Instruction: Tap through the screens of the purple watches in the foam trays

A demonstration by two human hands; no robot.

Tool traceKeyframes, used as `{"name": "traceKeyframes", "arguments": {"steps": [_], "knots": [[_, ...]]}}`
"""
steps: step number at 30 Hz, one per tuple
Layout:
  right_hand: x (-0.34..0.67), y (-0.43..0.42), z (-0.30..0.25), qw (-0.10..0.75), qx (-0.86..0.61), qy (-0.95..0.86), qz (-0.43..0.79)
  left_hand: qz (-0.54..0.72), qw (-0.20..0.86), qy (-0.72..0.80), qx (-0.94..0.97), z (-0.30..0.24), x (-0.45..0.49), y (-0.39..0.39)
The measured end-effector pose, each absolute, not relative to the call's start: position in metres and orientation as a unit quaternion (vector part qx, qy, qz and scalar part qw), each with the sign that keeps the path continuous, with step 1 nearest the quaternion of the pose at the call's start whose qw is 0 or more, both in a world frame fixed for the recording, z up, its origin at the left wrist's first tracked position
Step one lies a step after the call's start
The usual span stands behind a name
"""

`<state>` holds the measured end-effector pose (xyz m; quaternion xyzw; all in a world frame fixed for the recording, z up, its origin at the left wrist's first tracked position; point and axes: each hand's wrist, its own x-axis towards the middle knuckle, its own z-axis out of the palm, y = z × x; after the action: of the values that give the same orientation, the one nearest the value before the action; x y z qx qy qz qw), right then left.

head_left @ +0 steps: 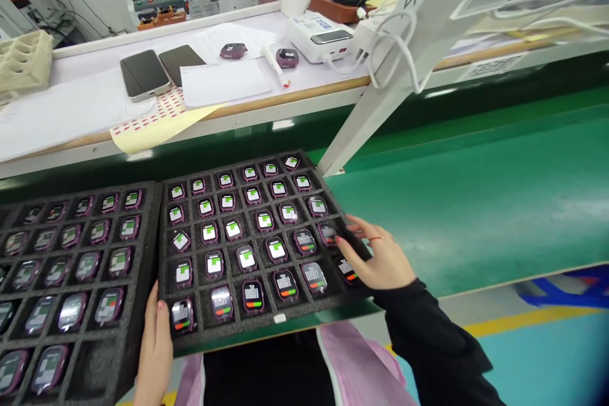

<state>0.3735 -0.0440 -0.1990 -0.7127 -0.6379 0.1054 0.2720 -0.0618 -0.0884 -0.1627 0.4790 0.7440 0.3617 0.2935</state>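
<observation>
A black foam tray (pixel 164 266) lies in front of me on the green conveyor belt (pixel 476 203). Its pockets hold several small purple smartwatch bodies (pixel 246 257) with lit screens. My left hand (pixel 155 346) grips the tray's near left corner, fingers wrapped over the edge. My right hand (pixel 378 257) holds the tray's right edge, thumb on top beside a watch. A second foam tray (pixel 147 216) of the same watches sits touching it on the left.
Behind the belt runs a white shelf (pixel 95 114) with two phones (pixel 143 73), papers, a sticker sheet (pixel 152 120), a marker pen (pixel 276 66), two loose watches and a white device (pixel 321 35). A slanted white frame post (pixel 380 101) with cables rises from the belt.
</observation>
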Motion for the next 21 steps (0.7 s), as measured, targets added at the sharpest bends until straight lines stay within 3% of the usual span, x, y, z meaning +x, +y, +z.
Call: {"name": "traceKeyframes", "arguments": {"steps": [4, 11, 14, 17, 21], "knots": [[0.350, -0.033, -0.192, 0.176, -0.729, -0.659, 0.066, 0.366, 0.284, 0.731, 0.501, -0.161, -0.062, -0.067], [0.358, -0.024, -0.200, 0.186, -0.740, -0.643, 0.067, 0.379, 0.279, 0.723, 0.505, -0.169, -0.063, -0.069], [0.344, -0.026, -0.186, 0.235, -0.726, -0.645, 0.035, 0.381, 0.273, 0.730, 0.498, -0.170, -0.062, -0.070], [0.309, -0.035, -0.164, 0.345, -0.592, -0.725, 0.062, 0.385, 0.265, 0.731, 0.498, -0.171, -0.060, -0.072], [0.265, -0.048, -0.150, 0.361, -0.459, -0.798, 0.152, 0.392, 0.252, 0.728, 0.503, -0.170, -0.059, -0.076]]}}
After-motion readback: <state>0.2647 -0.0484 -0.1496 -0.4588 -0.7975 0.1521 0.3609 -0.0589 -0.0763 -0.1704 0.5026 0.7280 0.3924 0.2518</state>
